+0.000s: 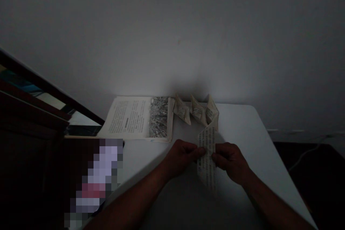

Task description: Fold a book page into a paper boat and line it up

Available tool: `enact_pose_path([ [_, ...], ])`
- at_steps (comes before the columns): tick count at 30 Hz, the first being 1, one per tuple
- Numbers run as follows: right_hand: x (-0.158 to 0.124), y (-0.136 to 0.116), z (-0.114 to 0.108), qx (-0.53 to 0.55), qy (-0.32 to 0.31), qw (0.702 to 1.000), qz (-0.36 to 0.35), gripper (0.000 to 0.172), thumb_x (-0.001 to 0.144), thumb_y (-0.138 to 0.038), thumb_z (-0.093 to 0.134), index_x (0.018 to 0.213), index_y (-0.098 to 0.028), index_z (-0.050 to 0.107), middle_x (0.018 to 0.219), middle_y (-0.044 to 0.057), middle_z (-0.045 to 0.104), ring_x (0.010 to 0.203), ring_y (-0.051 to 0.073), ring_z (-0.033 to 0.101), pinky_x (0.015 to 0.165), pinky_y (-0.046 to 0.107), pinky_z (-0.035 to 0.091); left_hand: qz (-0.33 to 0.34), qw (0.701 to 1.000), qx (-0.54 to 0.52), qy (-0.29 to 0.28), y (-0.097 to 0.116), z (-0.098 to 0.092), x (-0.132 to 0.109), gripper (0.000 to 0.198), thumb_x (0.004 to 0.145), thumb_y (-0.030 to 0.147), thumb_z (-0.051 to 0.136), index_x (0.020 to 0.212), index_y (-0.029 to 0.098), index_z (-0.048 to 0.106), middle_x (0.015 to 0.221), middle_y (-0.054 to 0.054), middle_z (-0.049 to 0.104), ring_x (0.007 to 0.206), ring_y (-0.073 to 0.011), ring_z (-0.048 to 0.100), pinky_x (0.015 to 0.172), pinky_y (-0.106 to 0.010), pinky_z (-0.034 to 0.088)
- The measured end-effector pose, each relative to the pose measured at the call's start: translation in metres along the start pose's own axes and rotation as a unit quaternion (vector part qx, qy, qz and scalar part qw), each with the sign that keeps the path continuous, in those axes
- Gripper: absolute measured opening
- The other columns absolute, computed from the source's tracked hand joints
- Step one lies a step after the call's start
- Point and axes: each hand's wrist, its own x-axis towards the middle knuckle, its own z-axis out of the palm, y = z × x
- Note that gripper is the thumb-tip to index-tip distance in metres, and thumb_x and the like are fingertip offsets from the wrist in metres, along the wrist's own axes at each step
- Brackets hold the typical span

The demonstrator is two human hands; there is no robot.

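A folded sheet of printed paper (pixel 207 161), long with slanted ends, is held above the table between my two hands. My left hand (pixel 183 154) pinches its left edge, the thumb lying on the printed face. From the other side my right hand (pixel 231 160) is closed on the right edge with thumb and fingers. Just beyond the paper's far tip stand three folded paper boats in a row: a left one (pixel 182 110), a middle one (pixel 198 110) and a right one (pixel 212 109). The fingers beneath the paper are partly hidden.
An open book (pixel 129 118) with a text page and a dark picture lies at the back left of the white table (pixel 239 122). The wall (pixel 172 36) rises behind. A blurred-out, pixelated object (pixel 97 179) is at the left edge, near dark wooden furniture (pixel 24 133).
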Motion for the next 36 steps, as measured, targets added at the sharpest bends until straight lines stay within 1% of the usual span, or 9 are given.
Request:
enact_pose_path([
  [6, 0.0, 0.005, -0.001, -0.001, 0.004, 1.0, 0.018, 0.036, 0.079, -0.041, 0.056, 0.055, -0.016, 0.048, 0.052, -0.006, 0.03, 0.047, 0.007, 0.025, 0.042, 0.022, 0.019, 0.005, 1.0, -0.02, 0.003, -0.002, 0.0, 0.001, 0.042, 0.07, 0.05, 0.064, 0.059, 0.009, 0.066, 0.053, 0.001, 0.051, 0.05, -0.0082, 0.042, 0.052, -0.022, 0.032],
  [10, 0.001, 0.005, 0.0, 0.025, -0.006, 0.999, 0.024, 0.034, 0.079, -0.042, 0.057, 0.059, -0.015, 0.052, 0.052, -0.005, 0.032, 0.047, 0.007, 0.025, 0.042, 0.022, 0.019, 0.037, 0.999, -0.002, 0.018, -0.002, -0.001, 0.001, 0.041, 0.073, 0.049, 0.062, 0.061, 0.01, 0.067, 0.054, 0.002, 0.053, 0.051, -0.0084, 0.043, 0.053, -0.021, 0.033],
  [13, 0.001, 0.003, 0.001, 0.032, -0.011, 0.999, 0.021, 0.033, 0.079, -0.042, 0.056, 0.062, -0.014, 0.055, 0.052, -0.005, 0.033, 0.047, 0.007, 0.026, 0.042, 0.022, 0.019, 0.036, 0.999, 0.001, 0.022, -0.003, -0.001, 0.001, 0.04, 0.074, 0.048, 0.062, 0.063, 0.01, 0.067, 0.054, 0.002, 0.052, 0.051, -0.0082, 0.043, 0.053, -0.021, 0.033],
  [17, 0.001, 0.002, 0.001, 0.018, -0.014, 0.999, 0.022, 0.034, 0.08, -0.043, 0.055, 0.06, -0.014, 0.053, 0.052, -0.005, 0.032, 0.046, 0.007, 0.026, 0.042, 0.022, 0.019, 0.044, 0.998, 0.01, 0.052, -0.004, 0.0, 0.002, 0.038, 0.073, 0.046, 0.063, 0.064, 0.01, 0.068, 0.056, 0.001, 0.054, 0.053, -0.0093, 0.045, 0.054, -0.022, 0.034],
  [23, 0.001, -0.001, 0.001, 0.003, -0.018, 0.999, 0.027, 0.038, 0.078, -0.047, 0.055, 0.058, -0.015, 0.051, 0.052, -0.005, 0.033, 0.047, 0.008, 0.027, 0.042, 0.022, 0.02, 0.044, 0.997, -0.019, 0.058, -0.002, 0.001, 0.001, 0.032, 0.075, 0.042, 0.063, 0.071, 0.011, 0.07, 0.062, -0.001, 0.061, 0.057, -0.011, 0.05, 0.058, -0.023, 0.038],
  [26, 0.002, -0.003, 0.002, -0.002, -0.024, 0.999, 0.032, 0.04, 0.077, -0.05, 0.054, 0.058, -0.015, 0.052, 0.052, -0.004, 0.034, 0.046, 0.008, 0.026, 0.042, 0.022, 0.019, 0.051, 0.995, -0.007, 0.08, 0.0, 0.001, 0.0, 0.032, 0.074, 0.042, 0.063, 0.07, 0.011, 0.07, 0.062, -0.002, 0.062, 0.058, -0.0122, 0.052, 0.058, -0.023, 0.039],
  [29, 0.002, -0.004, 0.002, -0.011, -0.032, 0.999, 0.03, 0.042, 0.078, -0.053, 0.053, 0.058, -0.015, 0.052, 0.052, -0.004, 0.034, 0.046, 0.008, 0.026, 0.041, 0.022, 0.02, 0.065, 0.994, -0.007, 0.084, 0.001, 0.001, -0.001, 0.031, 0.074, 0.04, 0.064, 0.066, 0.011, 0.069, 0.06, -0.001, 0.059, 0.057, -0.0116, 0.05, 0.057, -0.022, 0.038],
  [34, 0.002, -0.004, 0.002, -0.024, -0.039, 0.999, 0.018, 0.042, 0.079, -0.051, 0.052, 0.055, -0.016, 0.046, 0.051, -0.005, 0.032, 0.045, 0.007, 0.025, 0.042, 0.022, 0.02, 0.075, 0.991, -0.009, 0.111, 0.001, 0.001, -0.001, 0.026, 0.074, 0.035, 0.065, 0.064, 0.012, 0.066, 0.058, 0.002, 0.057, 0.055, -0.0095, 0.048, 0.055, -0.02, 0.037],
  [36, 0.002, -0.003, 0.001, -0.028, -0.046, 0.998, 0.014, 0.042, 0.08, -0.05, 0.051, 0.055, -0.017, 0.044, 0.051, -0.005, 0.032, 0.046, 0.007, 0.026, 0.042, 0.022, 0.02, 0.087, 0.989, -0.006, 0.12, 0.002, 0.002, -0.002, 0.026, 0.074, 0.034, 0.065, 0.06, 0.012, 0.064, 0.055, 0.002, 0.055, 0.055, -0.0092, 0.048, 0.056, -0.02, 0.038],
])
